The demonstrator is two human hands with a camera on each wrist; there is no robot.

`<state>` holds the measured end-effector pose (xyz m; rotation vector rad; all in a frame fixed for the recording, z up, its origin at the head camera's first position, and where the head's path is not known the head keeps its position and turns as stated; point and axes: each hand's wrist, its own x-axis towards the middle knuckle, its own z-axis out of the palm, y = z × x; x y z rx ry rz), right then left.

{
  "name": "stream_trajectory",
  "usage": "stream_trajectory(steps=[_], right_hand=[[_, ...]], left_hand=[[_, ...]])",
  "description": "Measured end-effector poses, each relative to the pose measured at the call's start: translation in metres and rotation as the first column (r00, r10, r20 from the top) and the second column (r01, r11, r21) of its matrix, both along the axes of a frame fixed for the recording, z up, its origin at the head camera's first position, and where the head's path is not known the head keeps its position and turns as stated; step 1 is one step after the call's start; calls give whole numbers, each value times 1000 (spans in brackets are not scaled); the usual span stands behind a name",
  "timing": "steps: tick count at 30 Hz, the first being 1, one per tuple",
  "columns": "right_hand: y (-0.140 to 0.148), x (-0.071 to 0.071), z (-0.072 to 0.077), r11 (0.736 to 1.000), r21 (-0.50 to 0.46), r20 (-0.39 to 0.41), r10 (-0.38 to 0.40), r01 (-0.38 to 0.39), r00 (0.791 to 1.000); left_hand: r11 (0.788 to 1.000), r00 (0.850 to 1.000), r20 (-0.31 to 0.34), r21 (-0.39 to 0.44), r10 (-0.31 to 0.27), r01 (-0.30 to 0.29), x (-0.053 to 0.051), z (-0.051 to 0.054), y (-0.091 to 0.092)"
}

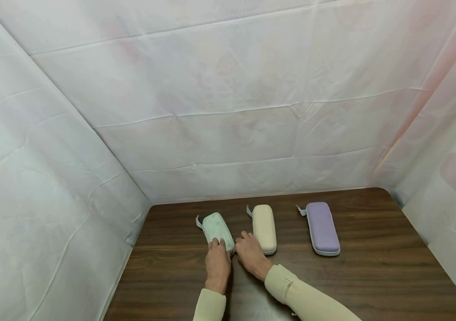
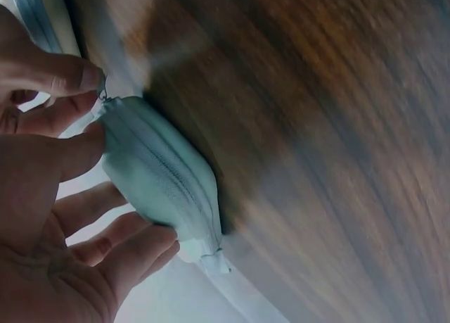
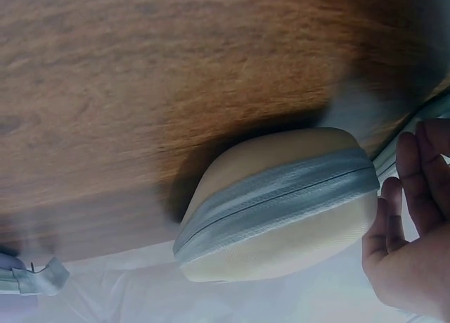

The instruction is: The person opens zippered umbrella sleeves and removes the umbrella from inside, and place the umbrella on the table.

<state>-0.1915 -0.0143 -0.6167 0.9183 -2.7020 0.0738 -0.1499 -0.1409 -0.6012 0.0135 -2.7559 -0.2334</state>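
A light green zippered case (image 1: 216, 228) lies on the table at the left of the row. My left hand (image 1: 217, 264) grips its near end, with thumb and fingers on either side of the zipper in the left wrist view. At the case's near right corner, my right hand (image 1: 251, 255) pinches the small zipper pull (image 2: 103, 93) between thumb and finger. The zipper (image 2: 165, 165) looks closed along the visible side. Just right of my right hand lies a cream case (image 1: 264, 228), its grey zipper (image 3: 274, 203) facing the right wrist camera.
A purple case (image 1: 323, 228) lies farther right on the dark wooden table (image 1: 376, 267). Each case has a loop strap at its far left corner. Pale patterned sheets (image 1: 228, 133) hang behind the table and on both sides.
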Motion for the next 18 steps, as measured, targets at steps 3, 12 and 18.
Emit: stream_trajectory(steps=[3, 12, 18], right_hand=[[0, 0, -1, 1000, -2, 3, -2, 2, 1000], [-1, 3, -1, 1000, -13, 20, 8, -7, 1000], [-1, 4, 1, 1000, -27, 29, 10, -9, 1000]], left_hand=[[1000, 1000, 11, -2, 18, -18, 0, 0, 3], [997, 997, 28, 4, 74, -75, -1, -2, 9], [996, 996, 23, 5, 92, -92, -2, -1, 12]])
